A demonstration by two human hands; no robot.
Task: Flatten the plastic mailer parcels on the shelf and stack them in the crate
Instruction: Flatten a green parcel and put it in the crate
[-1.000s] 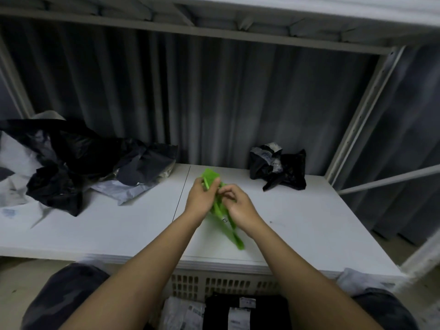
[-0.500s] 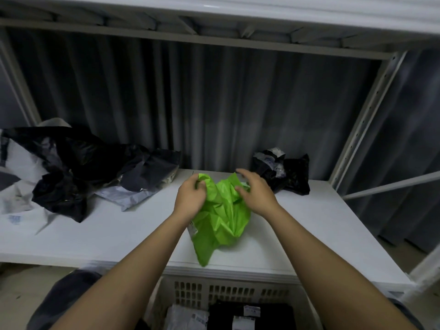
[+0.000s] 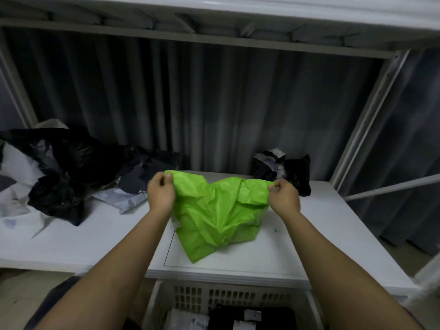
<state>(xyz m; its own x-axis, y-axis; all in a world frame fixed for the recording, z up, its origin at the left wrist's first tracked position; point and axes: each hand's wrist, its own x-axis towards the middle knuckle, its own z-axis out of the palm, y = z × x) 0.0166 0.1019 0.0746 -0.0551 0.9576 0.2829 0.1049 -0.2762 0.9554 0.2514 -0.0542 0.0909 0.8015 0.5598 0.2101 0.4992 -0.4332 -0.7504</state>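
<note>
A crumpled bright green mailer (image 3: 217, 213) hangs spread between my hands over the middle of the white shelf (image 3: 95, 236). My left hand (image 3: 160, 192) pinches its upper left corner and my right hand (image 3: 283, 196) pinches its upper right corner. The mailer's lower tip touches the shelf. Below the shelf's front edge stands a white slotted crate (image 3: 228, 297) holding flattened black and white mailers (image 3: 250, 317).
A heap of black, grey and white mailers (image 3: 59, 167) covers the shelf's left part. A black crumpled mailer (image 3: 285, 169) sits at the back right. A dark curtain hangs behind. A white upright post (image 3: 366, 115) bounds the shelf on the right.
My hands moved apart, pulling the green mailer from a narrow bunch into a wide spread sheet.
</note>
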